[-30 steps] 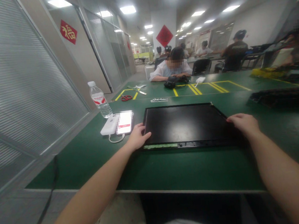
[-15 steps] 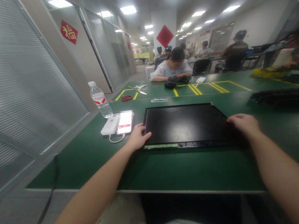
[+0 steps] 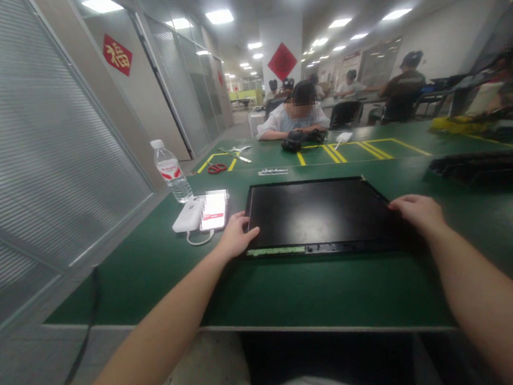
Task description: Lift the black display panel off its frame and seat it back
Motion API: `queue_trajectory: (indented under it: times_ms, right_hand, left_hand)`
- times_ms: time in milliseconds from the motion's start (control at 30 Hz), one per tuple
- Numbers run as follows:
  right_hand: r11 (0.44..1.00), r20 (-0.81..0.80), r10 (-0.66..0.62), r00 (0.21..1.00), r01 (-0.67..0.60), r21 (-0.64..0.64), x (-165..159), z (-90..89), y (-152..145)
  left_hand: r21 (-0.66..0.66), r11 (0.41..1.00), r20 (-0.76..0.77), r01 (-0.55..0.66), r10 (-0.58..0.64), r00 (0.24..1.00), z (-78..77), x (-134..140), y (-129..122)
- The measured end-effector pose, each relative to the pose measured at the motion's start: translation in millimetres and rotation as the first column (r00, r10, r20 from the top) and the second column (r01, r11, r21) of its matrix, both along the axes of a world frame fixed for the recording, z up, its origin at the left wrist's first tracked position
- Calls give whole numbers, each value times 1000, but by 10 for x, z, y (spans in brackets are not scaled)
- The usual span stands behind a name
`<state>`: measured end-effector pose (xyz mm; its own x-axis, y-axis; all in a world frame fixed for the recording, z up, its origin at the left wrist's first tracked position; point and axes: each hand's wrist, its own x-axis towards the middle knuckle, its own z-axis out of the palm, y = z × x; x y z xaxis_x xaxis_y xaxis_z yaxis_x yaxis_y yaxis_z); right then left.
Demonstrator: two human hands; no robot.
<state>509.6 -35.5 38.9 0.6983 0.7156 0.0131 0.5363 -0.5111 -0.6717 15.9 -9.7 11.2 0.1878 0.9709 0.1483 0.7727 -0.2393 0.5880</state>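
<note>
Your left thumb and fingers pinch the left edge of a flat, rectangular black screen panel (image 3: 317, 211), the thumb of your left hand (image 3: 236, 235) laid over its face. Your right hand (image 3: 422, 214) has its fingertips drawn together, pinching the panel's right edge. The panel lies on the dark green tabletop (image 3: 329, 291), set back from the near edge, with a pale green strip (image 3: 275, 252) along its own near side. Beside your left hand are a lit white-screened phone (image 3: 215, 211) and a white, rounded power bank (image 3: 187, 217); a clear plastic bottle (image 3: 173, 171) stands behind them by the tabletop's left edge.
</note>
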Motion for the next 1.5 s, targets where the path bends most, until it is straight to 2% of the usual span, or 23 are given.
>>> queue_trajectory:
  times_ms: [300, 533, 667, 900, 1067, 1200, 1333, 1433, 1500]
  right_hand:
    - [999, 5, 17, 1000, -18, 39, 39, -54, 17]
    - [999, 36, 39, 999, -40, 29, 121, -112, 58]
    - [996, 89, 41, 995, -48, 72, 107, -150, 70]
    - [994, 123, 42, 991, -55, 98, 134, -246, 109]
    - [993, 134, 38, 990, -53, 108, 191, -296, 140]
    - [992, 116, 35, 993, -49, 118, 205, -297, 142]
    - [994, 108, 56, 993, -65, 82, 214, -265, 135]
    - [996, 116, 59, 992, -66, 53, 211, -233, 131]
    - [997, 110, 58, 992, -63, 43, 197, -216, 124]
  left_hand:
    - [75, 997, -5, 14, -14, 1000, -98, -23, 18]
    - [107, 993, -24, 49, -47, 999, -39, -75, 29]
    - [127, 991, -65, 34, -26, 998, -13, -79, 30]
    - [41, 998, -147, -40, 46, 988, -23, -36, 34]
    - [40, 999, -172, -22, 29, 985, -64, -89, 88]
    - [62, 998, -120, -14, 21, 993, -84, -113, 120]
    - [58, 998, -22, -29, 31, 999, -35, -83, 83]
    - [16, 998, 157, -57, 54, 986, 41, -35, 16]
    - [-77, 991, 346, -105, 126, 930, 97, 11, -37]
